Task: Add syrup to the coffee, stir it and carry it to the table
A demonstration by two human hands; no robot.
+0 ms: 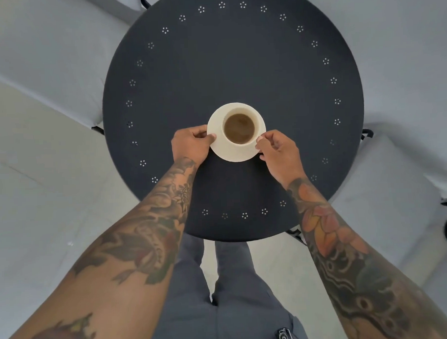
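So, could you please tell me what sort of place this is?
Probably a café or patio seating spot: a round dark perforated table, grey cushioned seats around it, and a cup on a saucer.

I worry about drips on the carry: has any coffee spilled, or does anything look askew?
Nothing stands out. The saucer looks clean, the cup sits upright on it, and the table shows no drips. The left hand and right hand pinch the saucer's opposite edges.

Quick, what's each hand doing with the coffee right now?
Left hand: closed, pinching the left rim of the saucer.
Right hand: closed, pinching the saucer's right rim.
The coffee cup sits on the saucer.
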